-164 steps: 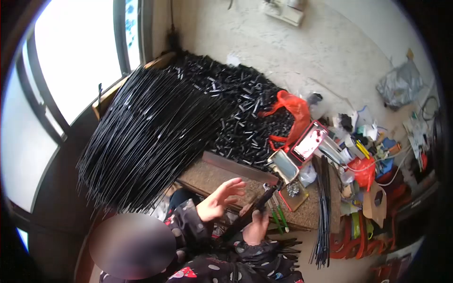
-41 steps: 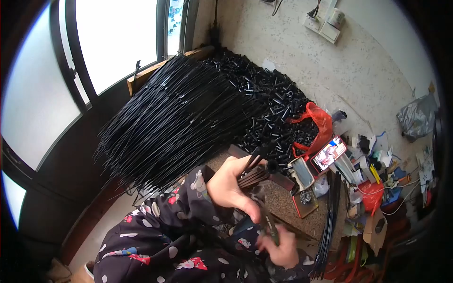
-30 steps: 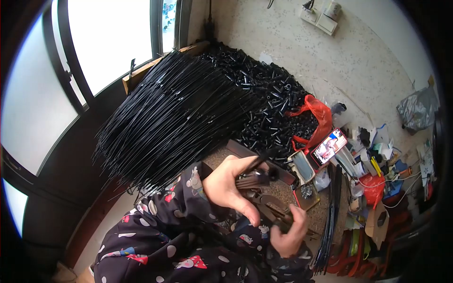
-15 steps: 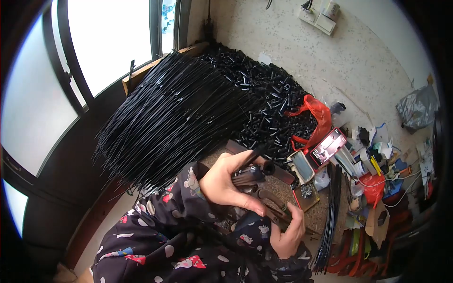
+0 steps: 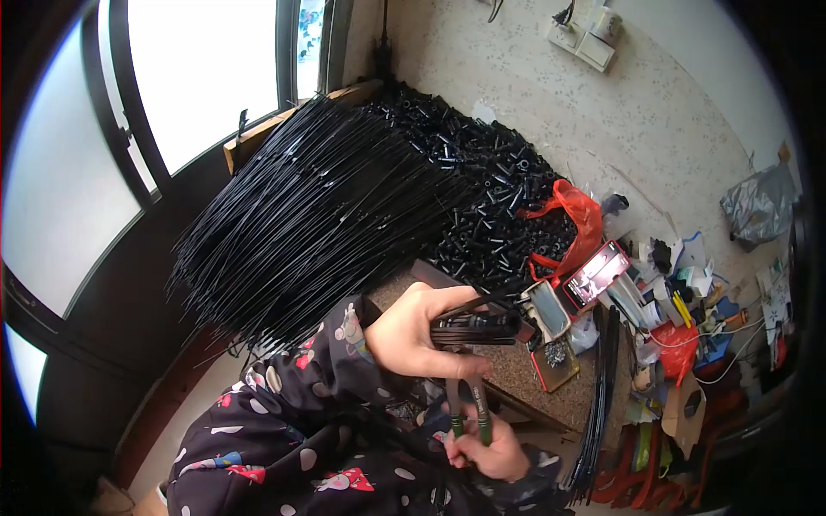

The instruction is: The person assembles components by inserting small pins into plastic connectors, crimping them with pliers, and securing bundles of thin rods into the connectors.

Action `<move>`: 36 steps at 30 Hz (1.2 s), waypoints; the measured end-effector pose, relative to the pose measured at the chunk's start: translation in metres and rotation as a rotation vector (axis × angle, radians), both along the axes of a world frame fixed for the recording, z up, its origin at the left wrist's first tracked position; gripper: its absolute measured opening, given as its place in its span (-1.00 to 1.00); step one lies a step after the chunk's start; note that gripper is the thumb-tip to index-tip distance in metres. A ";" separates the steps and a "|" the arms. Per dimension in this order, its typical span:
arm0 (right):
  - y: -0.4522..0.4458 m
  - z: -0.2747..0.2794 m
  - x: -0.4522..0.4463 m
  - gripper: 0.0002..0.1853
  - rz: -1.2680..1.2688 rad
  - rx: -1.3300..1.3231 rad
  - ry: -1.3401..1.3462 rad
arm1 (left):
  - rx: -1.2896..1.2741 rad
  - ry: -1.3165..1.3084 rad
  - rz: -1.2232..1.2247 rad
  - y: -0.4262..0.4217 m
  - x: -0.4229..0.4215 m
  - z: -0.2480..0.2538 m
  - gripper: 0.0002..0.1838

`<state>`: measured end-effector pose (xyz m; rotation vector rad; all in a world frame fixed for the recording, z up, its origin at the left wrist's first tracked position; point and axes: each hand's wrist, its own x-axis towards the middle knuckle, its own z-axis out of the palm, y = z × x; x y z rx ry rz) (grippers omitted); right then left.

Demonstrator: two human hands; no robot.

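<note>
My left hand (image 5: 413, 335) is closed round a bundle of thin black strips (image 5: 469, 329), with a dark round end showing at its right. Below it, my right hand (image 5: 490, 451) grips a plier-like hand tool (image 5: 482, 402) with two grey arms and green on the handles. The tool's arms run up to my left thumb; its upper end is hidden there. Beyond my left hand lies a large heap of long black strips (image 5: 301, 215), beside a pile of short black tubes (image 5: 465, 146).
A red plastic bag (image 5: 581, 215) of small dark parts stands by the pile. A phone (image 5: 595, 273) with a lit screen leans near a small tray (image 5: 547, 308). More black strips (image 5: 594, 404) hang over the speckled table's (image 5: 551, 404) right edge. Windows are at left.
My right hand has moved left and down and closed on the tool's handles, which now point downward. My left hand has turned slightly, showing more of the strip bundle.
</note>
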<state>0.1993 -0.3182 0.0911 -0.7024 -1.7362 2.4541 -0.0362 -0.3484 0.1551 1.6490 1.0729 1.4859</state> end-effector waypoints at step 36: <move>0.018 0.041 0.011 -0.78 -0.315 1.774 -0.103 | 0.058 -0.440 -0.163 0.002 0.003 -0.058 -0.61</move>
